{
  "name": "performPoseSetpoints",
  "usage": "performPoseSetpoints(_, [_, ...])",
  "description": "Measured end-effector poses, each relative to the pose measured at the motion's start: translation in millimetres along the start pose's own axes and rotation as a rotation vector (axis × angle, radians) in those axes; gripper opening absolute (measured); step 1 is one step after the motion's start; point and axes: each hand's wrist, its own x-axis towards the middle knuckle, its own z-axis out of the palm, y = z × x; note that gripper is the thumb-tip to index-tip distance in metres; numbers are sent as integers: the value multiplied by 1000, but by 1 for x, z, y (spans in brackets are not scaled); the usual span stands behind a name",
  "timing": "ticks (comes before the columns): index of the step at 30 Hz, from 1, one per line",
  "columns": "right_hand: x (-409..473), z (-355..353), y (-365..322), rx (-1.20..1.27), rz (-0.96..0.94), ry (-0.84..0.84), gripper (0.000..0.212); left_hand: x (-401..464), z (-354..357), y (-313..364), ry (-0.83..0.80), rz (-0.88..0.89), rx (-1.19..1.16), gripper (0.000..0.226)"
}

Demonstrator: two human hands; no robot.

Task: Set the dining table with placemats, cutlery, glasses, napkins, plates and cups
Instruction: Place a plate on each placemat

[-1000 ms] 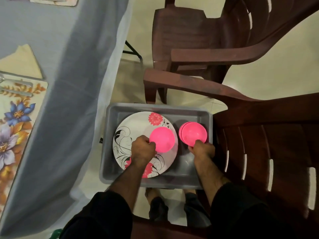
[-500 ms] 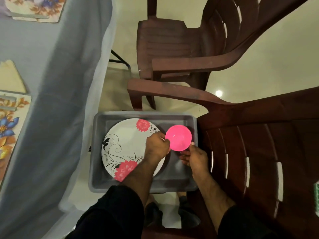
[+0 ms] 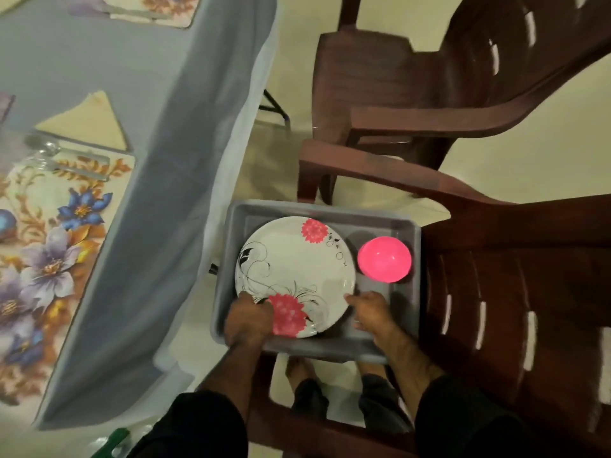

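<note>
We see the white flowered plate (image 3: 297, 272) lying in the grey tub (image 3: 330, 209), which sits on the seat of a brown plastic chair (image 3: 496, 252) beside the table. The left hand (image 3: 248, 320) is closed over the plate's near left rim, and the right hand (image 3: 372, 310) has its fingertips against the near right rim, fingers partly curled; whether they actually grip it we cannot tell. The pink cup (image 3: 385, 258) now stands on its own at the tub's right end, just beside the plate and apart from both hands; half a second ago both hands held pink cups together there, and a second ago one cup rested on the plate.

The frame is blurred by motion, so the plate may be one or a stack; we cannot tell. The left hand covers part of the lower red flower.

On the table, under a grey cloth (image 3: 165, 160), lie a floral placemat (image 3: 49, 242) with cutlery (image 3: 76, 166) and a glass (image 3: 43, 153), hard to make out, and a folded napkin (image 3: 89, 122). A second brown chair (image 3: 429, 94) stands beyond the tub.
</note>
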Motion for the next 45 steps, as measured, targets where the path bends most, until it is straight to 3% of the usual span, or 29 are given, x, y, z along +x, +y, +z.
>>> performPoseSetpoints(3, [13, 28, -2, 67, 6, -5, 12, 15, -10, -19, 75, -53, -11, 54])
performPoseSetpoints(8, [29, 49, 10, 167, 54, 66, 39, 35, 6, -17, -143, -186, -167, 78])
performPoseSetpoints(11, [29, 44, 11, 126, 7, 84, 40, 41, 14, -18, -223, -233, -285, 77])
performPoseSetpoints(15, [20, 30, 11, 102, 75, -56, 41, 39, 7, -25, -209, -242, -249, 74])
performPoseSetpoints(18, [4, 21, -2, 87, 24, -53, 35, 36, -9, -28, -260, -245, -326, 70])
performPoseSetpoints(22, [-34, 2, -19, 128, -21, -52, 35, 3, -42, -19, -368, -284, -600, 59])
performPoseSetpoints(25, [-73, -21, -25, 173, -84, -96, 36, -36, -72, -18, -429, -253, -779, 29])
performPoseSetpoints(32, [-177, -52, -68, 231, -246, -315, 40, -138, -129, -32, -625, -197, -1479, 24])
performPoseSetpoints(35, [-220, -49, -97, 162, -322, -417, 33, -174, -155, -47, -555, -95, -1704, 56])
performPoseSetpoints(38, [-257, -38, -121, 48, -377, -485, 35, -205, -180, -65, -420, -59, -1817, 57])
performPoseSetpoints(43, [-314, 5, -143, -126, -458, -628, 58, -236, -219, -112, -56, -103, -1826, 57])
performPoseSetpoints(45, [-341, 30, -149, -206, -496, -692, 54, -246, -239, -140, 14, -97, -1849, 63])
